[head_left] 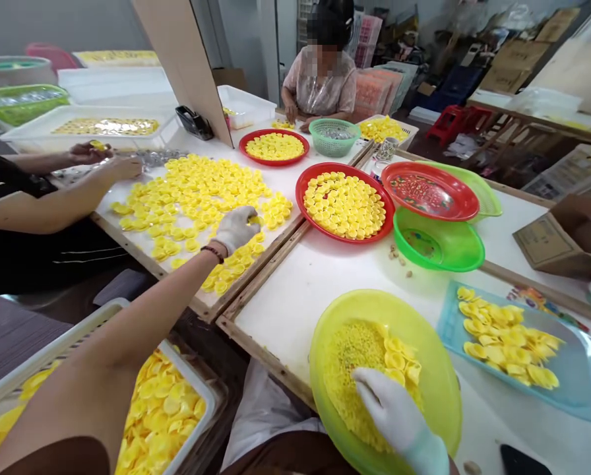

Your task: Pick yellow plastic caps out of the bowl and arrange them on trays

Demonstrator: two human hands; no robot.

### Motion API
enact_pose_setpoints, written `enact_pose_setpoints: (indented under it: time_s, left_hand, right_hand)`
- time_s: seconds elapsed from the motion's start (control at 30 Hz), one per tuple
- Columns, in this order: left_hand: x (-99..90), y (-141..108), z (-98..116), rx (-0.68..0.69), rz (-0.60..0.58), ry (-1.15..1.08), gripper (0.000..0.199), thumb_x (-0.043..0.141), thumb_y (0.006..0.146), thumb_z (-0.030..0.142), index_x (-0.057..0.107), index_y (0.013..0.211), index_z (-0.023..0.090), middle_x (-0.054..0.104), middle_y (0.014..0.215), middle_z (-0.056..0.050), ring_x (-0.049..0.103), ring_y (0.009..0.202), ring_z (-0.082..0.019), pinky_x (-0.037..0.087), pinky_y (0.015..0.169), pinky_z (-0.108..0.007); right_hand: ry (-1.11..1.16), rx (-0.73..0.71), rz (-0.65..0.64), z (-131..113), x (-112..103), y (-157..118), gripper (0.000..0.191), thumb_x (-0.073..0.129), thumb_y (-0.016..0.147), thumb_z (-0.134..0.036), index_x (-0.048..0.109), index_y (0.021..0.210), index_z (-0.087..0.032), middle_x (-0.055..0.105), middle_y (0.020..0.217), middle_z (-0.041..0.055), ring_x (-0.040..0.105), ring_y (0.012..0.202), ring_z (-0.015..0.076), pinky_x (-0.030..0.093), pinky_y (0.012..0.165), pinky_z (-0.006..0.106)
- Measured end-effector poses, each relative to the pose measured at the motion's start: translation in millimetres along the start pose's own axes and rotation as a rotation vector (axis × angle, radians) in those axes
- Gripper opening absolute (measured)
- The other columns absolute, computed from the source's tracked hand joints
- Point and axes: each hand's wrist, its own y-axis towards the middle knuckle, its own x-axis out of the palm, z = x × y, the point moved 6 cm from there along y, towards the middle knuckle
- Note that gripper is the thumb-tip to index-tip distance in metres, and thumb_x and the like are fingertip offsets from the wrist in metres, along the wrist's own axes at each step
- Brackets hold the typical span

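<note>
My left hand (237,229), in a white glove, reaches over the many yellow cup-shaped pieces (201,191) spread on the left table. Its fingers are bent together around a yellow piece (254,220). My right hand (392,408), also gloved, is inside the yellow-green bowl (444,369). Its fingertips rest at the small yellow granules (352,356), and whether they hold anything is hidden. Several yellow cup pieces (402,359) lie in the same bowl, just beyond the right hand.
A red tray (301,178) of yellow cups, a green basin (438,254) under another red tray (429,191), and a blue tray (580,369) surround the bowl. People work at left and across. A crate (196,412) of yellow pieces is below my left arm.
</note>
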Motion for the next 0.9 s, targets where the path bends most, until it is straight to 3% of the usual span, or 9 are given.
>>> enact_pose_setpoints:
  time_s: [0.07,0.17,0.3,0.43,0.57,0.67,0.77,0.9]
  left_hand:
    - [10.0,37,-21,-0.1,-0.032,0.047,0.036,0.068,0.078,0.03,0.067,0.111,0.014,0.071,0.105,-0.009,0.061,0.097,-0.025,0.045,0.089,-0.034]
    - [28.3,68,-33,-0.138,-0.075,0.072,0.032,0.075,0.072,0.029,0.068,0.098,0.011,0.07,0.088,-0.007,0.059,0.091,-0.023,0.042,0.089,-0.037]
    - [45.5,81,-34,-0.106,-0.119,0.08,0.027,0.077,0.07,0.028,0.067,0.085,0.008,0.06,0.067,0.0,0.056,0.086,-0.02,0.038,0.096,-0.043]
    - [50.3,79,-22,-0.048,-0.069,0.081,0.033,0.074,0.077,0.034,0.068,0.092,0.006,0.061,0.076,-0.003,0.055,0.1,-0.025,0.032,0.104,-0.054]
    - [68.5,41,27,0.198,-0.025,-0.019,0.029,0.06,0.089,0.032,0.071,0.104,0.01,0.067,0.097,-0.007,0.057,0.101,-0.023,0.04,0.1,-0.04]
    - [108.8,-17,70,0.418,-0.194,-0.118,0.024,0.056,0.089,0.03,0.074,0.097,0.015,0.071,0.095,-0.005,0.062,0.088,-0.019,0.049,0.086,-0.03]
    - [148.4,-77,93,0.519,-0.317,-0.154,0.025,0.055,0.089,0.031,0.074,0.095,0.016,0.07,0.098,-0.008,0.064,0.087,-0.021,0.051,0.083,-0.031]
    - [167.9,-113,90,0.358,-0.216,-0.088,0.026,0.049,0.09,0.028,0.071,0.091,0.014,0.066,0.097,-0.013,0.063,0.086,-0.024,0.05,0.079,-0.035]
  right_hand:
    - [-0.002,0.012,0.01,2,1,1,0.03,0.039,0.1,-0.034,0.067,0.107,-0.029,0.075,0.112,0.0055,0.071,0.107,0.0259,0.058,0.094,0.04]
    - [-0.018,0.027,0.015,7,4,2,0.028,0.039,0.099,-0.031,0.066,0.106,-0.03,0.075,0.108,0.0048,0.072,0.102,0.0254,0.058,0.089,0.039]
    - [-0.071,0.014,0.017,8,8,4,0.027,0.038,0.101,-0.028,0.065,0.103,-0.026,0.074,0.1,0.0047,0.071,0.093,0.0232,0.058,0.083,0.037]
    - [-0.108,-0.043,0.106,1,-6,3,0.027,0.039,0.103,-0.028,0.066,0.106,-0.024,0.074,0.1,0.0052,0.071,0.094,0.0216,0.057,0.084,0.035]
    - [-0.207,-0.032,0.47,7,-60,-7,0.025,0.044,0.102,-0.027,0.066,0.115,-0.025,0.073,0.112,0.0072,0.067,0.107,0.0231,0.052,0.098,0.039]
    - [-0.368,0.136,0.724,31,-100,-17,0.029,0.046,0.1,-0.03,0.067,0.118,-0.021,0.068,0.123,0.0132,0.062,0.117,0.03,0.047,0.104,0.048]
    - [-0.354,0.314,0.727,63,-117,-20,0.039,0.044,0.099,-0.035,0.062,0.129,-0.017,0.065,0.13,0.0174,0.06,0.12,0.0338,0.047,0.102,0.051]
    - [-0.075,0.363,0.591,91,-111,-21,0.044,0.038,0.1,-0.04,0.058,0.133,-0.02,0.069,0.126,0.0125,0.064,0.114,0.0295,0.05,0.098,0.045]
